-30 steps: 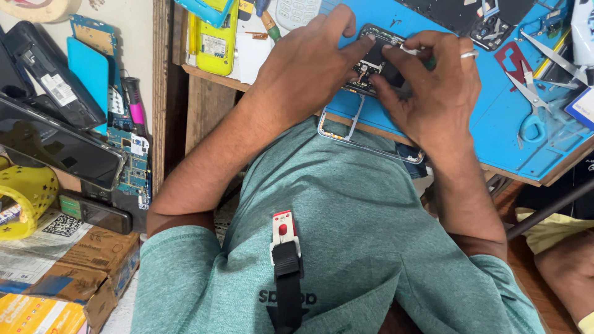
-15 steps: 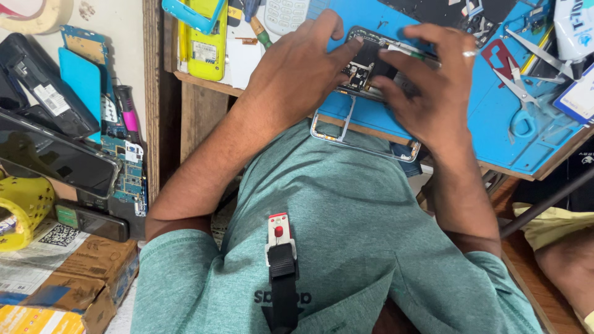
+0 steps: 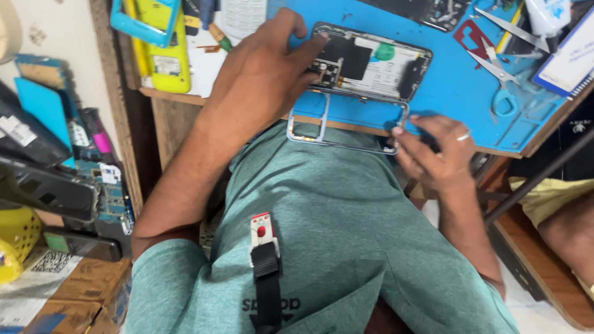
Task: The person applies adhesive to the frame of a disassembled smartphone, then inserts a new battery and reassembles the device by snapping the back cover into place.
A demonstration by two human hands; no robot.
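Note:
An opened phone (image 3: 371, 62) with its back off, showing a dark board and white battery, lies on a blue work mat (image 3: 458, 99). My left hand (image 3: 260, 80) rests on the phone's left end, fingertips pressing on the board area. A thin metal phone frame (image 3: 346, 130) lies at the mat's near edge, over my green shirt. My right hand (image 3: 436, 151), with a ring on one finger, is at the frame's right corner, thumb and fingers pinched around it.
Scissors (image 3: 501, 86) and tweezers (image 3: 501, 21) lie on the mat's right side, near a white bottle (image 3: 547, 12). A yellow device (image 3: 164, 59) sits at the top left. Circuit boards and phone parts (image 3: 105, 185) and cardboard boxes (image 3: 74, 297) crowd the left. Another person's leg (image 3: 569, 229) is at the right.
Both hands were together over the phone. My right hand has dropped down to the frame's right corner, leaving the phone uncovered; my left hand stays on the phone's left end.

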